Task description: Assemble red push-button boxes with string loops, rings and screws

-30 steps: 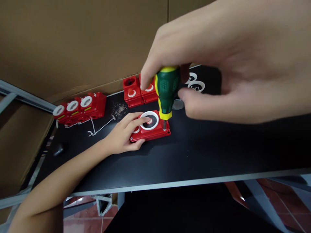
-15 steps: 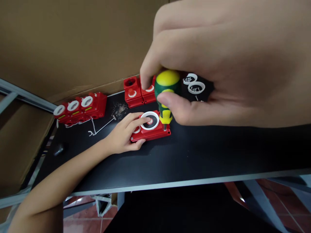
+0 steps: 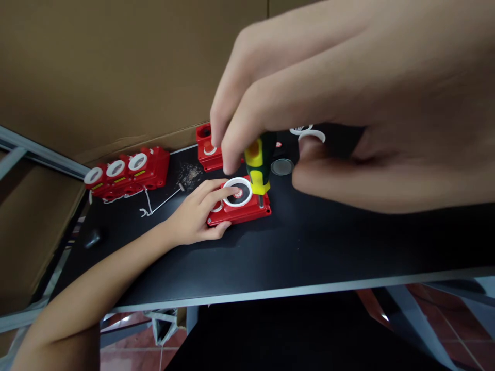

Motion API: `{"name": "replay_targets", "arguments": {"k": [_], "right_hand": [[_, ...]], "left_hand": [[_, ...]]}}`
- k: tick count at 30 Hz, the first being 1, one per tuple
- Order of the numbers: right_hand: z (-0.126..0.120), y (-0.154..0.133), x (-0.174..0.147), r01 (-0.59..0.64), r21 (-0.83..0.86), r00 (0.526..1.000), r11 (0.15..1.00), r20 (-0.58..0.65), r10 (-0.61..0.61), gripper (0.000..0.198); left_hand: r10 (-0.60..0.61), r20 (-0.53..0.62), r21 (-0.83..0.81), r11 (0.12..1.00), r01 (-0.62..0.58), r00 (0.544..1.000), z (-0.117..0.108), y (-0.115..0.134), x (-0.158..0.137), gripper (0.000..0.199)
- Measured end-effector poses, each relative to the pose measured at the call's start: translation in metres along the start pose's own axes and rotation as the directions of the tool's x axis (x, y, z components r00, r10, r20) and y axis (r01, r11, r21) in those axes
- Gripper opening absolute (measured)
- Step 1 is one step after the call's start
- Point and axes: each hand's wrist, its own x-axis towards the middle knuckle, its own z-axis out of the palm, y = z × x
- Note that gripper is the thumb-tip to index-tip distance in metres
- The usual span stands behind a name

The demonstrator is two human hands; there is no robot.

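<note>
A small red plastic box [image 3: 247, 212] with a white ring [image 3: 251, 193] on its face lies on the black tabletop. My left hand [image 3: 199, 212] grips its left part, one finger on the disc inside the ring and the thumb at the near side. A green and yellow screwdriver [image 3: 258, 172] stands with its tip at the box's right end. Over it is my right hand [image 3: 348, 108], fingers bent beside the handle and covering its top. Its thumb is apart from the handle, so the hand is open around it.
Three joined red boxes [image 3: 154, 167] with white rings stand at the left. Behind my fingers is another red box [image 3: 209, 159]. A thin metal rod [image 3: 168, 200], crumbs [image 3: 189, 175], a clear round disc [image 3: 282, 166] and white rings [image 3: 313, 135] lie around. A cardboard wall [image 3: 116, 67] rises behind.
My right thumb has come off the screwdriver handle and moved right, and the fingers have swung left over the handle's top. The left hand and the red box stay put.
</note>
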Motion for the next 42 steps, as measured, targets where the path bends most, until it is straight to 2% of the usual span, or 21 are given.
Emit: {"name": "replay_targets", "arguments": {"k": [2, 4, 7, 10, 14, 15, 16, 17, 19, 21, 23, 26, 29, 31, 33, 37, 39, 42], "right_hand": [[0.002, -0.003, 0.000, -0.040, -0.094, 0.998, 0.995, -0.043, 0.036, 0.043], [0.005, -0.008, 0.004, -0.119, -0.211, 0.992, 0.970, -0.052, 0.110, 0.049], [0.009, -0.019, 0.018, -0.248, -0.470, 0.952, 0.847, 0.046, 0.304, 0.068], [0.012, -0.026, 0.032, -0.344, -0.651, 0.853, 0.677, 0.086, 0.515, 0.078], [0.013, -0.030, 0.038, -0.531, -0.662, 0.682, 0.529, 0.036, 0.730, 0.087], [0.013, -0.030, 0.036, -0.548, -0.661, 0.657, 0.512, 0.039, 0.753, 0.090], [0.013, -0.029, 0.033, -0.555, -0.654, 0.654, 0.515, 0.039, 0.755, 0.091], [0.013, -0.028, 0.030, -0.555, -0.631, 0.676, 0.542, 0.037, 0.736, 0.090], [0.012, -0.025, 0.023, -0.537, -0.536, 0.764, 0.652, 0.020, 0.645, 0.081], [0.012, -0.021, 0.017, -0.464, -0.426, 0.855, 0.776, 0.014, 0.519, 0.069], [0.011, -0.017, 0.013, -0.375, -0.341, 0.911, 0.862, 0.039, 0.412, 0.059], [0.009, -0.014, 0.010, -0.268, -0.245, 0.953, 0.932, 0.074, 0.294, 0.049], [0.009, -0.013, 0.010, -0.190, -0.177, 0.971, 0.966, 0.109, 0.211, 0.046], [0.009, -0.015, 0.009, -0.198, -0.187, 0.966, 0.962, 0.133, 0.224, 0.046], [0.009, -0.017, 0.009, -0.246, -0.251, 0.949, 0.936, 0.134, 0.286, 0.053], [0.013, -0.019, 0.017, -0.363, -0.468, 0.880, 0.806, 0.112, 0.462, 0.085], [0.015, -0.020, 0.026, -0.414, -0.570, 0.817, 0.710, 0.111, 0.565, 0.095], [0.017, -0.023, 0.035, -0.505, -0.652, 0.668, 0.566, 0.121, 0.735, 0.101]], "left_hand": [[0.000, -0.004, 0.005, 1.000, 0.000, 1.000, 0.002, -0.001, 0.000, 0.067], [0.001, -0.002, 0.014, 1.000, -0.001, 1.000, 0.003, -0.002, 0.000, 0.065], [0.012, 0.001, 0.031, 0.999, -0.012, 1.000, 0.002, 0.000, 0.001, 0.064], [0.003, 0.013, 0.036, 0.999, -0.003, 1.000, 0.000, 0.001, 0.001, 0.064], [-0.008, 0.033, 0.026, 1.000, 0.008, 0.999, -0.001, 0.002, 0.001, 0.066], [-0.006, 0.033, 0.025, 1.000, 0.005, 0.999, -0.001, 0.002, 0.002, 0.066], [-0.003, 0.031, 0.027, 1.000, 0.002, 1.000, -0.001, 0.002, 0.002, 0.066], [0.001, 0.028, 0.029, 1.000, -0.002, 1.000, -0.001, 0.002, 0.002, 0.065], [0.008, 0.016, 0.032, 0.999, -0.009, 1.000, 0.000, 0.001, 0.002, 0.064], [0.013, 0.002, 0.033, 0.999, -0.013, 1.000, 0.001, 0.001, 0.002, 0.063], [0.012, -0.006, 0.031, 0.999, -0.012, 1.000, 0.001, 0.000, 0.002, 0.064], [0.004, -0.002, 0.016, 1.000, -0.004, 1.000, 0.001, -0.001, 0.001, 0.067], [-0.011, 0.014, -0.005, 1.000, 0.011, 1.000, 0.000, 0.000, 0.001, 0.069], [-0.013, 0.013, -0.003, 1.000, 0.013, 1.000, 0.000, 0.000, 0.000, 0.068], [-0.009, -0.001, 0.001, 1.000, 0.009, 1.000, 0.001, -0.001, 0.000, 0.067], [-0.016, 0.001, -0.016, 1.000, 0.016, 1.000, 0.002, -0.001, 0.000, 0.069], [-0.024, 0.020, -0.015, 1.000, 0.024, 1.000, 0.001, 0.000, -0.001, 0.071], [-0.035, 0.040, -0.009, 0.999, 0.035, 0.999, -0.001, 0.001, 0.000, 0.072]]}}
